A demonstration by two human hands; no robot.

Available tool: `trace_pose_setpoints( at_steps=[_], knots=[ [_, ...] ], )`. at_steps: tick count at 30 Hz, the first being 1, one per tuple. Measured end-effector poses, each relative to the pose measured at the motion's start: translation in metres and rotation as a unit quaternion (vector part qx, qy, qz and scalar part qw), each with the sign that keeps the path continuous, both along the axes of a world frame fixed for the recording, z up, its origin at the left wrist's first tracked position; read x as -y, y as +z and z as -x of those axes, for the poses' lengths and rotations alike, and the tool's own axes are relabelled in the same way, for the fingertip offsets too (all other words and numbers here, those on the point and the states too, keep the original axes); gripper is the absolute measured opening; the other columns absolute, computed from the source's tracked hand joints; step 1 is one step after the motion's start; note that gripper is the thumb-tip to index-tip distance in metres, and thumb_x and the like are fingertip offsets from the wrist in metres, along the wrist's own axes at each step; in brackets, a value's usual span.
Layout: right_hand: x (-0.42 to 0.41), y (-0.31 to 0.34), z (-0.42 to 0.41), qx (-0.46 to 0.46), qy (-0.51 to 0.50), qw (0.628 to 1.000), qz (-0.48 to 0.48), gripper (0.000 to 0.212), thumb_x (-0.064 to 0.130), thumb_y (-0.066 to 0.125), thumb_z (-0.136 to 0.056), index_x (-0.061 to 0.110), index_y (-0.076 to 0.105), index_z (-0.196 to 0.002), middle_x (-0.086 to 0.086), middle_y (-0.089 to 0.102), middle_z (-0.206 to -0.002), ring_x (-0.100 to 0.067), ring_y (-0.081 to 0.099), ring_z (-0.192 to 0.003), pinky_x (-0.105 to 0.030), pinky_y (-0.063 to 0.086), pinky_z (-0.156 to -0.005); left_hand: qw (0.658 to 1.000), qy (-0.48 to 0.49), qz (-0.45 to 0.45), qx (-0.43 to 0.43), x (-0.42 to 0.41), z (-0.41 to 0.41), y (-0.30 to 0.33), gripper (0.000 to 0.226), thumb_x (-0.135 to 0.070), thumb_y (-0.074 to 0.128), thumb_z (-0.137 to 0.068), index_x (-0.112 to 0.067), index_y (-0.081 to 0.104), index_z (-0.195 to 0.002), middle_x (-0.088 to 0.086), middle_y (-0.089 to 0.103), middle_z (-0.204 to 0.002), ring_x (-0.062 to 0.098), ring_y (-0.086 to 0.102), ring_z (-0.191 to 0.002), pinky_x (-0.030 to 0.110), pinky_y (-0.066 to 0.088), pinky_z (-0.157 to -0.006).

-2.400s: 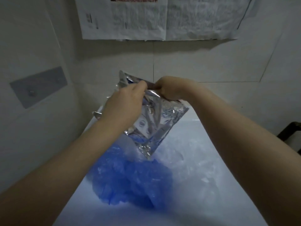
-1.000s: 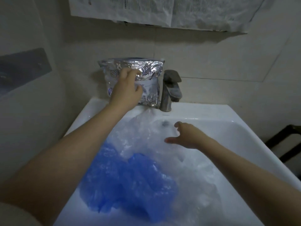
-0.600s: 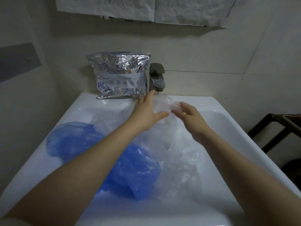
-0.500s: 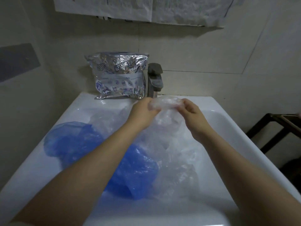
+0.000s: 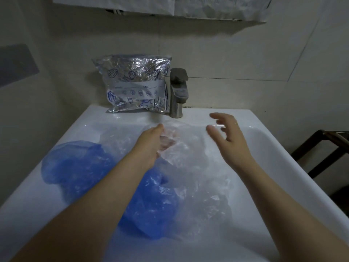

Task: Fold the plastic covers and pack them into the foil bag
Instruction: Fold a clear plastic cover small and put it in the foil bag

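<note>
Here the white sink [image 5: 283,167] holds a loose heap of plastic covers: clear ones [image 5: 198,167] across its middle and right, blue ones [image 5: 90,167] at the left and under the left forearm. The foil bag [image 5: 136,86] stands upright on the back ledge against the wall, just beside the tap [image 5: 178,91], its long axis level; its mouth is hard to make out. The left hand [image 5: 156,142] lies among the clear film, which veils its fingers, so their grip cannot be told. The right hand [image 5: 226,133] hovers with fingers spread, grasping nothing.
</note>
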State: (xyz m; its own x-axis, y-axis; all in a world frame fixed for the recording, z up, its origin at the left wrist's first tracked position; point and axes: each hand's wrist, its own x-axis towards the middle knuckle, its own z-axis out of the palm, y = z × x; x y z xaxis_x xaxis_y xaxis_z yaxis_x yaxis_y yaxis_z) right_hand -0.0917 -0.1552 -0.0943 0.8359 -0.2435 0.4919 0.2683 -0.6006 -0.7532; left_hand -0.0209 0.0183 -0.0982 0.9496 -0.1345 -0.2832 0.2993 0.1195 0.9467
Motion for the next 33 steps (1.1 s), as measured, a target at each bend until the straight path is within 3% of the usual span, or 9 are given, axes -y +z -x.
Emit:
trace_pose_setpoints(
  at_steps=[3,6,9,12,15,18,23,29,33],
  knots=[
    [-0.024,0.002,0.006,-0.062,0.09,0.972,0.207,0.073,0.06,0.068,-0.067,0.025,0.048,-0.129,0.004,0.049,-0.128,-0.009,0.046,-0.113,-0.021,0.036,-0.095,0.998,-0.002,0.062,-0.014,0.003,0.004,0.004,0.026,-0.027,0.04,-0.1,-0.008,0.058,-0.096,0.013,0.066,-0.091,0.024,0.065,-0.075,0.041,0.051,-0.083],
    [-0.03,-0.013,-0.003,-0.106,0.018,0.929,0.354,0.06,0.025,0.064,-0.083,0.021,0.041,-0.138,-0.005,0.051,-0.134,-0.025,0.05,-0.117,-0.035,0.041,-0.095,0.993,-0.015,0.113,-0.007,0.009,0.014,0.011,0.029,-0.027,0.04,-0.1,-0.004,0.057,-0.107,0.015,0.065,-0.099,0.024,0.063,-0.079,0.038,0.052,-0.077],
    [-0.016,-0.013,-0.006,-0.094,-0.007,0.988,0.124,0.029,-0.001,0.047,-0.087,0.008,0.061,-0.11,-0.005,0.066,-0.093,-0.021,0.061,-0.084,-0.023,0.046,-0.072,0.989,-0.069,0.127,0.022,0.008,0.019,0.015,0.036,-0.043,0.039,-0.097,-0.011,0.056,-0.093,0.01,0.065,-0.099,0.022,0.065,-0.076,0.033,0.053,-0.07],
    [-0.015,-0.005,0.001,-0.145,0.058,0.976,-0.151,0.021,0.012,0.043,-0.097,0.003,0.059,-0.106,-0.009,0.067,-0.088,-0.015,0.063,-0.074,-0.026,0.05,-0.066,0.984,-0.125,0.02,0.122,0.01,0.028,0.016,0.023,-0.037,0.042,-0.097,-0.018,0.053,-0.089,0.0,0.067,-0.099,0.017,0.064,-0.088,0.03,0.049,-0.082],
    [-0.02,-0.001,0.005,-0.17,0.1,0.952,-0.233,0.029,0.02,0.04,-0.099,0.002,0.06,-0.108,-0.018,0.067,-0.099,-0.027,0.064,-0.088,-0.037,0.052,-0.079,0.941,-0.182,-0.155,0.241,0.014,0.034,0.007,0.011,-0.026,0.061,-0.089,-0.025,0.057,-0.099,-0.007,0.063,-0.098,0.01,0.059,-0.092,0.028,0.047,-0.08],
    [-0.023,0.003,0.009,-0.183,0.169,0.933,-0.259,0.024,0.009,0.047,-0.094,-0.001,0.062,-0.11,-0.021,0.067,-0.104,-0.03,0.065,-0.093,-0.039,0.051,-0.085,0.945,-0.164,-0.155,0.236,0.016,0.034,-0.001,0.013,-0.026,0.067,-0.085,-0.02,0.059,-0.093,0.001,0.065,-0.092,0.017,0.062,-0.081,0.033,0.05,-0.077],
    [-0.018,0.004,0.004,-0.181,-0.02,0.966,-0.184,0.015,0.008,0.05,-0.092,0.019,0.056,-0.099,-0.005,0.068,-0.092,-0.015,0.055,-0.057,-0.022,0.041,-0.044,0.94,-0.02,-0.206,0.27,0.007,0.024,0.004,0.01,-0.011,0.048,-0.091,-0.019,0.048,-0.096,0.0,0.057,-0.081,0.016,0.053,-0.064,0.024,0.038,-0.054],
    [-0.009,-0.002,0.008,-0.107,0.036,0.989,0.097,0.084,0.026,0.072,-0.08,0.025,0.02,-0.145,-0.001,0.029,-0.147,-0.015,0.036,-0.127,-0.031,0.035,-0.104,0.885,-0.043,-0.3,0.354,-0.001,0.021,0.003,0.01,-0.014,0.046,-0.094,-0.02,0.038,-0.098,0.006,0.051,-0.072,0.015,0.043,-0.055,0.028,0.033,-0.05],
    [-0.023,-0.006,0.005,-0.049,0.043,0.974,0.216,0.059,0.023,0.069,-0.082,0.02,0.043,-0.134,-0.003,0.058,-0.122,-0.017,0.051,-0.107,-0.027,0.039,-0.088,0.875,-0.066,-0.282,0.387,0.002,0.025,0.003,0.019,-0.013,0.057,-0.089,-0.02,0.041,-0.096,0.001,0.05,-0.069,0.012,0.043,-0.056,0.02,0.031,-0.049]
  ],
)
